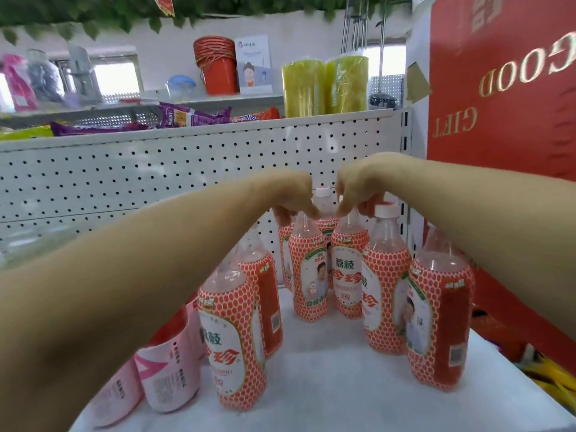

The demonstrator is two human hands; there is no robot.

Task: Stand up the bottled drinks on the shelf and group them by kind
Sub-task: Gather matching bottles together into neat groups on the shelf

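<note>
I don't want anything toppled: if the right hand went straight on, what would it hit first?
Likely the white-capped bottle at the back, just past the right hand, which grips a nearer bottle by its top. Beyond it stands the perforated back panel. Depth is unclear.

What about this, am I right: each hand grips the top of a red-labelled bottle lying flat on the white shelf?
Not quite: the head view shows those bottles standing upright, not lying flat. One hand grips the top of one red-labelled bottle, the other hand its neighbour, on the white shelf.
</note>
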